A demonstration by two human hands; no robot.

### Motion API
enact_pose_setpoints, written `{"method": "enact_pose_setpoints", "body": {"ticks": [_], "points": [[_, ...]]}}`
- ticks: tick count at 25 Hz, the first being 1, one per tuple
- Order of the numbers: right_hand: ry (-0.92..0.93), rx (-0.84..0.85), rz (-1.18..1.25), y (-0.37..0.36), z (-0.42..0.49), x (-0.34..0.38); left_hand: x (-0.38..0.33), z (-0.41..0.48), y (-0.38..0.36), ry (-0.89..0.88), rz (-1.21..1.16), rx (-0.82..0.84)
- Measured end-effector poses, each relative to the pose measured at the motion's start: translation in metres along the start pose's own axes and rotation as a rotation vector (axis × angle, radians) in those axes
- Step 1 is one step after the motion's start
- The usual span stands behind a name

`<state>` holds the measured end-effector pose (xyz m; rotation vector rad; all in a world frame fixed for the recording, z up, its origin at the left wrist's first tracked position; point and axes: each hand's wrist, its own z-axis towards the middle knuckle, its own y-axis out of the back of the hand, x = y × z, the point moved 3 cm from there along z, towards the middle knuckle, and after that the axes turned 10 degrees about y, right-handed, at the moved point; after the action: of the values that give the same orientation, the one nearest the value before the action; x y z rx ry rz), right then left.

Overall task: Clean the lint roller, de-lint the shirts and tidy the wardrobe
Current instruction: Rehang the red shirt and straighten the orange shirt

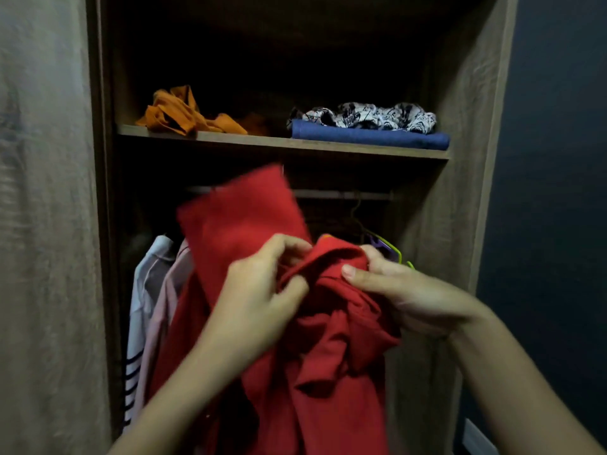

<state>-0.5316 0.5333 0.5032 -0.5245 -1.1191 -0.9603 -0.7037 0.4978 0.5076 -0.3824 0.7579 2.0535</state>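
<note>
A red shirt (pixel 328 356) hangs bunched in front of the open wardrobe (pixel 473 126), one part flipped up toward the rail. My left hand (pixel 259 290) grips its collar area from the left. My right hand (pixel 394 287) clutches the same bunched collar from the right, thumb on top. No lint roller is in view.
White and pink shirts (pixel 154 290) hang at the left on the rail (pixel 341 194). Coloured hangers (pixel 387 247) hang behind my right hand. The shelf (pixel 262 142) holds a crumpled orange garment (pixel 184 113), a folded blue one (pixel 368 137) and a black-and-white patterned one (pixel 371 116).
</note>
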Motion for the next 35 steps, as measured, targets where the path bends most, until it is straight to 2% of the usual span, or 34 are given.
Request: {"method": "enact_pose_setpoints", "body": {"ticks": [1, 3, 5, 6, 7, 10, 12, 14, 15, 17, 19, 20, 22, 24, 27, 29, 32, 35], "points": [[0.017, 0.035, -0.131, 0.005, 0.001, 0.001, 0.003, 0.005, 0.007, -0.029, 0.056, -0.044], [0.109, -0.006, -0.7, 0.015, 0.007, 0.003, 0.014, 0.016, 0.011, -0.061, 0.192, -0.138], [0.217, -0.231, -1.183, 0.025, 0.016, 0.001, 0.029, 0.028, 0.006, -0.063, 0.271, -0.16], [0.227, -0.326, -1.252, 0.027, 0.02, -0.002, 0.036, 0.033, -0.001, -0.059, 0.277, -0.152], [0.215, -0.357, -1.272, 0.029, 0.023, -0.007, 0.043, 0.036, -0.007, -0.048, 0.272, -0.141], [0.169, -0.229, -1.287, 0.041, 0.026, -0.027, 0.06, 0.04, -0.017, 0.005, 0.212, -0.13], [0.229, -0.2, -1.214, 0.054, 0.022, -0.037, 0.071, 0.044, -0.015, 0.045, 0.177, -0.163], [0.314, -0.101, -1.091, 0.064, 0.013, -0.048, 0.085, 0.049, -0.012, 0.093, 0.172, -0.177], [0.334, -0.042, -1.022, 0.069, 0.007, -0.053, 0.093, 0.051, -0.012, 0.114, 0.175, -0.121], [0.283, 0.019, -0.931, 0.079, -0.003, -0.057, 0.111, 0.052, -0.016, 0.128, 0.141, 0.14], [0.213, 0.034, -1.028, 0.089, -0.006, -0.057, 0.125, 0.046, -0.021, 0.096, 0.214, 0.35], [0.183, 0.029, -1.145, 0.093, -0.005, -0.059, 0.131, 0.045, -0.024, 0.078, 0.279, 0.372], [0.085, 0.025, -1.392, 0.096, 0.001, -0.067, 0.139, 0.043, -0.034, 0.029, 0.361, 0.3], [-0.082, 0.066, -1.505, 0.092, 0.002, -0.082, 0.15, 0.035, -0.055, 0.022, 0.438, 0.29], [-0.25, 0.098, -1.426, 0.093, 0.002, -0.1, 0.172, 0.018, -0.087, 0.103, 0.551, 0.546], [-0.289, 0.055, -1.404, 0.107, 0.005, -0.104, 0.178, 0.015, -0.099, 0.159, 0.492, 0.672], [-0.325, 0.061, -1.452, 0.131, 0.008, -0.099, 0.158, 0.031, -0.114, 0.247, 0.262, 0.666], [-0.385, 0.121, -1.623, 0.149, 0.011, -0.095, 0.134, 0.061, -0.145, 0.189, 0.222, 0.451]]}}
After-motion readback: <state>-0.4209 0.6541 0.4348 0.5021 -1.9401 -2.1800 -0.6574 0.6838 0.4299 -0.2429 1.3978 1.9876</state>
